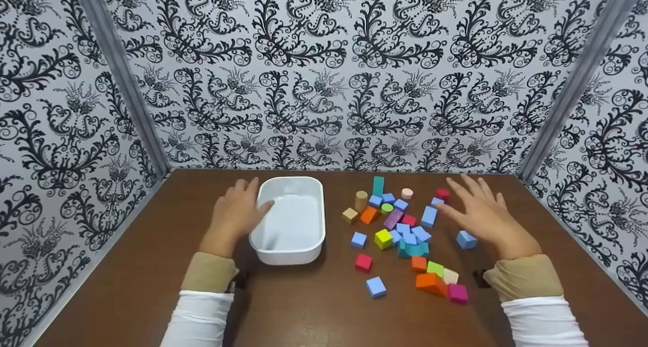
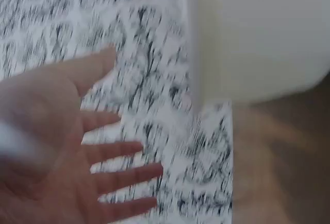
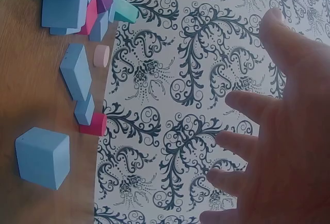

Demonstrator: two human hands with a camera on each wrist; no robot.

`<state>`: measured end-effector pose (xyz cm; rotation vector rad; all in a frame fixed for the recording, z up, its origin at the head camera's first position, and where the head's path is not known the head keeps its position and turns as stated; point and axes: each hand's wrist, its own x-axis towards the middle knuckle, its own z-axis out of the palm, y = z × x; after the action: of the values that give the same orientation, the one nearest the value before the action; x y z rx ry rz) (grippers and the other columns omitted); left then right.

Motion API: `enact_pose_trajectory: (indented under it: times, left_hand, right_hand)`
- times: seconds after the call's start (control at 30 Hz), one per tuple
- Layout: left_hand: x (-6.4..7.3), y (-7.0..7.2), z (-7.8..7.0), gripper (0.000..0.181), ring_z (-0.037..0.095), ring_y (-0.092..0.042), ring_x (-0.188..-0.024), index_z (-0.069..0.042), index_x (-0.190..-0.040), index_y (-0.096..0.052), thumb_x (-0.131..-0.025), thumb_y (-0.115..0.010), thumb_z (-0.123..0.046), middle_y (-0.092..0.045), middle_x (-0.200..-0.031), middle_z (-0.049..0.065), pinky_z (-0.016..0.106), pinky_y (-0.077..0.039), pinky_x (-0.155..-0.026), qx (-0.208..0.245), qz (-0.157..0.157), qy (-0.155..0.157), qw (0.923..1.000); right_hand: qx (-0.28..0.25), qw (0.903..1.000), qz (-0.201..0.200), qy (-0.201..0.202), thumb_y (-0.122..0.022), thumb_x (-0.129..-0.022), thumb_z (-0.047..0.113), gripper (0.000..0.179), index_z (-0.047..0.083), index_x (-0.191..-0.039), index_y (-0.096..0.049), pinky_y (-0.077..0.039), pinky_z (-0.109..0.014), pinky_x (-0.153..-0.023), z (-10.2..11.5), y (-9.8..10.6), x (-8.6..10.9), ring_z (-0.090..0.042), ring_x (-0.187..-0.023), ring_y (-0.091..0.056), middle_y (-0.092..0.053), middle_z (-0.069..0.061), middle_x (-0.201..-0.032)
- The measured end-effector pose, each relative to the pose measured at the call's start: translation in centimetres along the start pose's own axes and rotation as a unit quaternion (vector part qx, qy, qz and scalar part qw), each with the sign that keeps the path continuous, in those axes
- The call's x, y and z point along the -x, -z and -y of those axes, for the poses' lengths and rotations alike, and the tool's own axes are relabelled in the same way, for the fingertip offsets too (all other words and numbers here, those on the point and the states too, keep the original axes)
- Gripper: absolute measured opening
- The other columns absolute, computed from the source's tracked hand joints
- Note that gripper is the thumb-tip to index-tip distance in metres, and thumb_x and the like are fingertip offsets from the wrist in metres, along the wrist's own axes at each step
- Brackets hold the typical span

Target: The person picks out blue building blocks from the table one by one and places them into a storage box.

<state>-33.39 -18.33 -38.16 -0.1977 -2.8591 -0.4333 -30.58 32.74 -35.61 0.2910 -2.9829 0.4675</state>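
Note:
My left hand (image 1: 236,211) is beside the left rim of a white plastic tub (image 1: 292,258), its thumb overlapping the rim in the head view. In the left wrist view the palm of that hand (image 2: 56,136) shows with fingers spread, holding nothing, and the tub (image 2: 258,38) stands at upper right, blurred. Over the right side of the table my right hand (image 1: 483,218) has its fingers spread and grips nothing. Nearest to it are a blue rectangular block (image 1: 429,216), a small red cylinder (image 1: 442,194) and a blue cube (image 1: 466,239), also seen in the right wrist view.
Several coloured wooden blocks lie loosely heaped in the middle right, among them a yellow cube (image 1: 383,239), a purple block (image 1: 393,218) and a teal arch (image 1: 414,249). Closer in are a magenta block (image 1: 457,293) and a blue one (image 1: 376,287). Patterned walls (image 1: 314,104) border the brown table (image 1: 304,311).

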Motion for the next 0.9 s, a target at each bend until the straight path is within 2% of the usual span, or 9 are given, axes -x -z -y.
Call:
enact_pose_trajectory:
  times: [0.17, 0.33, 0.47, 0.57, 0.7, 0.9]
  left_hand:
    - [0.1, -2.5, -0.2, 0.079, 0.055, -0.059, -0.123, 0.012, -0.156, -0.040, -0.101, -0.066, -0.040, -0.045, -0.147, 0.036, 0.066, -0.051, -0.099, 0.008, 0.021, 0.065, 0.9976]
    - [0.5, -3.9, -0.3, 0.082, 0.056, -0.060, -0.123, 0.013, -0.159, -0.031, -0.101, -0.064, -0.035, -0.040, -0.152, 0.038, 0.066, -0.048, -0.103, 0.037, 0.044, 0.117, 0.9915]
    - [0.2, -5.0, -1.1, 0.079, 0.054, -0.063, -0.118, 0.011, -0.162, -0.026, -0.102, -0.062, -0.027, -0.043, -0.150, 0.038, 0.063, -0.050, -0.101, 0.042, 0.043, 0.133, 0.9893]
    - [0.1, -5.5, -1.6, 0.075, 0.051, -0.065, -0.116, 0.010, -0.163, -0.023, -0.102, -0.058, -0.015, -0.049, -0.145, 0.038, 0.061, -0.052, -0.099, 0.037, 0.047, 0.138, 0.9886]
    - [0.2, -5.5, -1.7, 0.073, 0.048, -0.066, -0.117, 0.009, -0.165, -0.020, -0.100, -0.054, -0.002, -0.060, -0.138, 0.035, 0.060, -0.053, -0.099, 0.040, 0.065, 0.145, 0.9864]
    - [0.6, -4.8, -1.2, 0.065, 0.047, -0.063, -0.120, 0.014, -0.155, -0.032, -0.095, -0.055, 0.000, -0.061, -0.133, 0.037, 0.059, -0.051, -0.103, 0.119, 0.101, 0.141, 0.9776]
  right_hand:
    - [-0.002, 1.0000, 0.003, 0.000, -0.045, -0.103, 0.073, 0.094, 0.013, -0.171, -0.021, 0.004, -0.083, -0.114, 0.0, 0.0, -0.1, -0.062, -0.155, 0.002, -0.006, -0.029, -0.174]
    - [-0.002, 1.0000, 0.003, 0.003, -0.045, -0.103, 0.073, 0.094, 0.013, -0.171, -0.021, 0.005, -0.082, -0.115, 0.3, 0.1, -0.1, -0.060, -0.156, 0.003, -0.006, -0.029, -0.175]
    - [-0.003, 1.0000, 0.004, 0.004, -0.045, -0.103, 0.072, 0.094, 0.013, -0.171, -0.020, 0.005, -0.083, -0.114, 0.2, 0.2, 0.0, -0.061, -0.156, 0.003, -0.005, -0.030, -0.174]
    - [-0.004, 1.0000, 0.001, 0.005, -0.046, -0.103, 0.072, 0.094, 0.012, -0.171, -0.021, 0.005, -0.083, -0.114, 0.2, 0.4, 0.1, -0.062, -0.156, 0.003, -0.005, -0.030, -0.174]
    - [-0.006, 1.0000, 0.001, 0.006, -0.046, -0.103, 0.072, 0.094, 0.011, -0.171, -0.021, 0.005, -0.082, -0.115, 0.4, 0.5, 0.1, -0.061, -0.156, 0.003, -0.005, -0.030, -0.174]
    - [-0.006, 1.0000, 0.000, 0.006, -0.046, -0.104, 0.070, 0.093, 0.010, -0.170, -0.022, 0.003, -0.083, -0.114, 0.3, 0.5, 0.3, -0.062, -0.155, 0.001, -0.006, -0.030, -0.174]
